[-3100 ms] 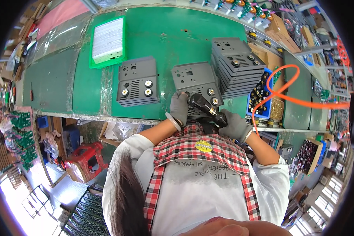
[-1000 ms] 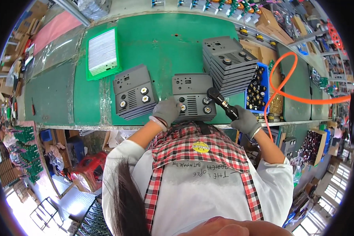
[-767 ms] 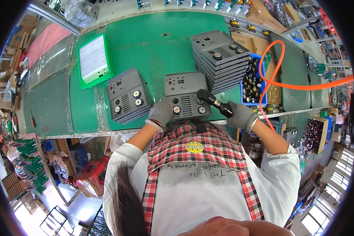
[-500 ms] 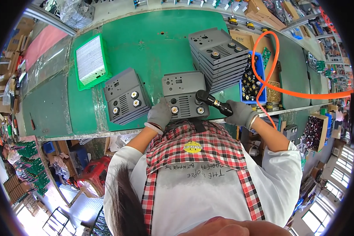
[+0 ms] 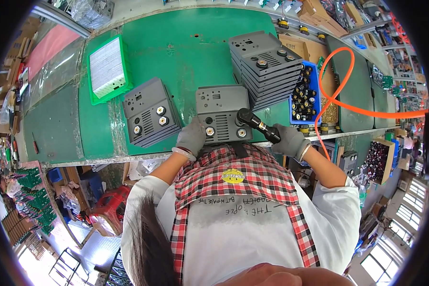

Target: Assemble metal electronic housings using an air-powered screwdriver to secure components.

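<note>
A bent grey sheet-metal panel [image 5: 222, 99] with slots and holes lies at the bench's front edge, two brass-and-white hex nut fittings in its near face. My left hand [image 5: 191, 137], in a grey glove, is closed on the panel's left edge. In my gloved right hand [image 5: 291, 141] is a black angle-head power wrench [image 5: 262, 126]. Its round head is over the panel's right side, just above the right-hand fitting [image 5: 241, 133]; whether it touches cannot be seen. An orange air hose [image 5: 350, 71] loops down behind my right hand, its lower end hidden.
To the left, a short stack of similar panels [image 5: 150, 114] stands beside a green tray [image 5: 97, 101] of white pieces. A taller panel stack [image 5: 267, 76] rises behind on the right, next to a blue bin [image 5: 318, 90] of black-and-brass fittings. The green bench [image 5: 176, 62] has a metal front edge.
The orange hose loop has swung right and a little lower. My right hand and the wrench have shifted only slightly. My left hand keeps its place on the panel.
</note>
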The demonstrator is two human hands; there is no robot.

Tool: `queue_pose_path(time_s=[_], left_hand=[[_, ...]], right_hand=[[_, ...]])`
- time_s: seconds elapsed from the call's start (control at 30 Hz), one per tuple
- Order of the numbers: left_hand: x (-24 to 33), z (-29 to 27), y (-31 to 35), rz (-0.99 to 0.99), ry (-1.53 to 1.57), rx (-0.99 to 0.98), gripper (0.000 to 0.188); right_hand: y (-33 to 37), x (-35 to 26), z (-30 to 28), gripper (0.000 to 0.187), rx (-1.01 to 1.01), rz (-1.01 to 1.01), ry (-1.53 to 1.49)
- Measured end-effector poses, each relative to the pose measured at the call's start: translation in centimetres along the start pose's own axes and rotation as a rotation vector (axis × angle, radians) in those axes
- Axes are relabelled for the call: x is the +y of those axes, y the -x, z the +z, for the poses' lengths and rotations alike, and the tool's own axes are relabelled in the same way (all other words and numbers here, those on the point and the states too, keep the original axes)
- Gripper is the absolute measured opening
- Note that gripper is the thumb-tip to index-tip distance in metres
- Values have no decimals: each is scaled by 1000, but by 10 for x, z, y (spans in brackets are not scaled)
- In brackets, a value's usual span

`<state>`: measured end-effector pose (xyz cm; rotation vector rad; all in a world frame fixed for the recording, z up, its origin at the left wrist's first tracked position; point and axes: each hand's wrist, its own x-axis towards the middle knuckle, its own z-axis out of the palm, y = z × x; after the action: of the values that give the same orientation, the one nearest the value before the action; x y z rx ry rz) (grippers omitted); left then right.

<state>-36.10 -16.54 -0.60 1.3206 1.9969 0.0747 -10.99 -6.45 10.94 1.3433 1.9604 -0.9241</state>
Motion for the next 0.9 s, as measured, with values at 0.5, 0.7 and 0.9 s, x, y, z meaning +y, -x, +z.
queue_pose_path(time_s=[0.5, 0.7, 0.9], left_hand=[[-5, 13, -1, 38, -50, 144, 24], [-7, 18, 2, 42, -38, 109, 41], [-5, 26, 5, 8, -87, 146, 44]], right_hand=[[10, 13, 15, 53, 56, -52, 212], [8, 13, 16, 55, -2, -15, 263], [6, 19, 23, 52, -6, -6, 229]])
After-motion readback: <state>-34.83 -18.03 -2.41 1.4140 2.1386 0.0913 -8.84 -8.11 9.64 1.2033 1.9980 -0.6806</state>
